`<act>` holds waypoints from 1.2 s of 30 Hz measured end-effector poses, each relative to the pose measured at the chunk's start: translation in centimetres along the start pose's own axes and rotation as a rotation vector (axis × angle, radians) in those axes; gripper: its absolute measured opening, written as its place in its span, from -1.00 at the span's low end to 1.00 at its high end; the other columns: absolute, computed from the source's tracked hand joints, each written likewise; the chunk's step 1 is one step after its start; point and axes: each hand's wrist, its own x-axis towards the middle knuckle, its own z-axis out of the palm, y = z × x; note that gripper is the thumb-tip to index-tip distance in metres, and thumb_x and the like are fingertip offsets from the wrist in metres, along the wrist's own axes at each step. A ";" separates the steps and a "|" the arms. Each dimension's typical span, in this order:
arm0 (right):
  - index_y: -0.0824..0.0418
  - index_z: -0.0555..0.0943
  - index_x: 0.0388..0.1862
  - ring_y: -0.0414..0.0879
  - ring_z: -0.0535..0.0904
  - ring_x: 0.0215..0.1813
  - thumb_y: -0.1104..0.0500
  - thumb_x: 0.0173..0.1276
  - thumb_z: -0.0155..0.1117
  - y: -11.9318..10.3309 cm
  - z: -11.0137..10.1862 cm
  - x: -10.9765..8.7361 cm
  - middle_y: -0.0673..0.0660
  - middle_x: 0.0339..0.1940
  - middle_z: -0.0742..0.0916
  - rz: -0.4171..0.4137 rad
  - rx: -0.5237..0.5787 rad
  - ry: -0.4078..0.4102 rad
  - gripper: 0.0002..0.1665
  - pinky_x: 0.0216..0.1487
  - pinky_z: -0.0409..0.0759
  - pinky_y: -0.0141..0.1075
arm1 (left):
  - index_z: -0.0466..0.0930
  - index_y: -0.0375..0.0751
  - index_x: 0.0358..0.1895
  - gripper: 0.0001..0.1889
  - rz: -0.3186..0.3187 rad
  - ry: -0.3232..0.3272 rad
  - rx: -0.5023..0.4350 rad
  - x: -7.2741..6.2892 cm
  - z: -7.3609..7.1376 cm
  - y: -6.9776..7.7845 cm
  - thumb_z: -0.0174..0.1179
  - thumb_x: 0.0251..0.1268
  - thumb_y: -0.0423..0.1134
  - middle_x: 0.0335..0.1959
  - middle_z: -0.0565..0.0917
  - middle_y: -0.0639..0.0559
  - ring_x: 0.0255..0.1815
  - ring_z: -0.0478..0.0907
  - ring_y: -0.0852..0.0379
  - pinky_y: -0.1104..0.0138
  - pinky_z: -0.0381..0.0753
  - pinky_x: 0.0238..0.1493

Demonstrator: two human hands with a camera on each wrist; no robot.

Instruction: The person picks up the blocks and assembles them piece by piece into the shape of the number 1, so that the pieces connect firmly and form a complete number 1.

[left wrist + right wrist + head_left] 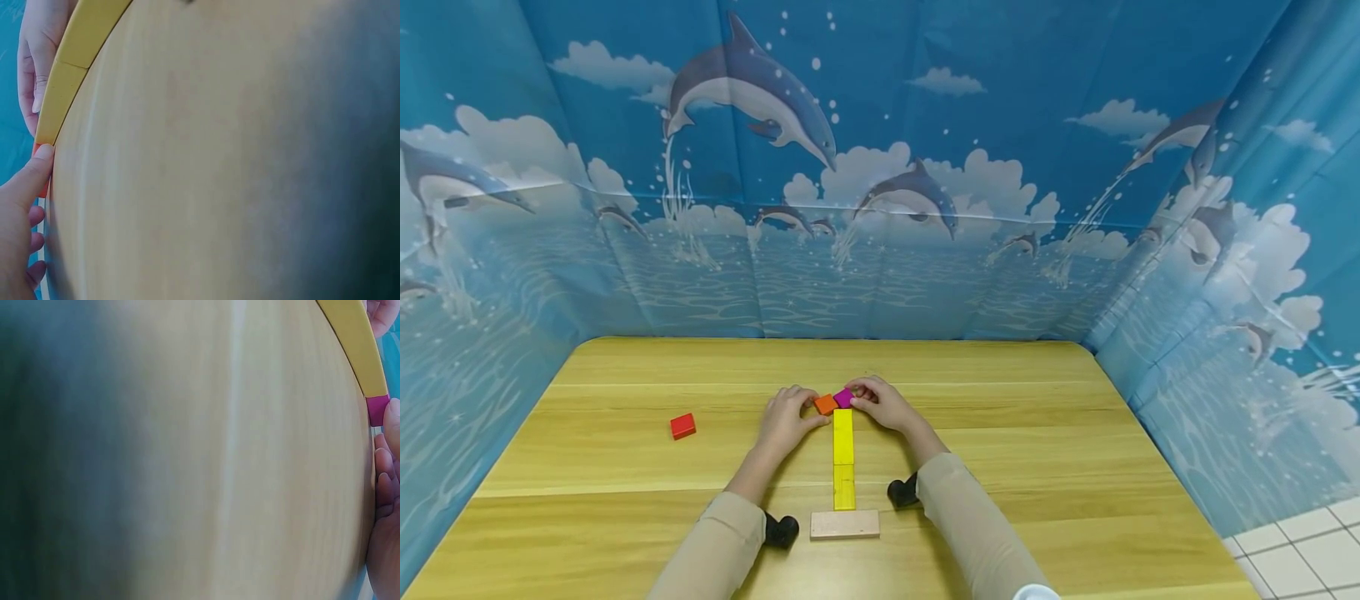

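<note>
Between finger and thumb, my left hand [783, 422] pinches an orange block [826, 405]. My right hand [887, 406] pinches a magenta block [844, 398] from the right. Both small blocks sit tilted, corner to corner, at the far end of two yellow blocks [843, 437] laid end to end in a line. At the near end of that line, a pale wooden block [845, 524] lies crosswise. In the left wrist view, the left thumb presses the orange block [44, 187]. The right wrist view has the right thumb against the magenta block [377, 410].
A red block [682, 427] lies apart on the left of the wooden table [1000, 400]. Black wrist cameras hang under both sleeves, either side of the pale block. A dolphin-print curtain [895, 275] rises behind the table's far edge and along its sides.
</note>
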 end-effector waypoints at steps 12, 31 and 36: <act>0.28 0.51 0.05 -0.12 0.38 -0.26 0.24 0.34 0.09 -1.0 0.1 -0.1 0.11 -0.25 0.52 0.054 -0.045 0.021 -0.69 -0.20 0.40 -0.36 | 0.61 -0.19 -0.14 -0.55 0.003 0.015 -0.095 -0.3 0.3 -0.7 0.40 -0.12 -0.03 -0.34 0.56 0.06 -0.24 0.40 0.05 0.16 0.34 -0.06; 0.29 0.51 0.05 -0.12 0.38 -0.26 0.24 0.35 0.09 -0.8 0.2 -0.3 0.11 -0.26 0.52 0.060 -0.040 0.012 -0.69 -0.21 0.40 -0.36 | 0.63 -0.13 -0.19 -0.65 0.012 0.038 -0.095 -0.5 0.5 -1.0 0.36 -0.05 -0.04 -0.35 0.55 0.09 -0.26 0.40 0.07 0.14 0.34 -0.10; 0.29 0.52 0.04 -0.13 0.38 -0.26 0.25 0.34 0.10 -0.7 0.2 -0.3 0.11 -0.26 0.52 0.046 -0.034 0.019 -0.70 -0.21 0.40 -0.37 | 0.63 -0.13 -0.19 -0.65 0.011 0.039 -0.095 -0.6 0.5 -0.9 0.35 -0.05 -0.04 -0.34 0.56 0.09 -0.26 0.40 0.07 0.15 0.33 -0.10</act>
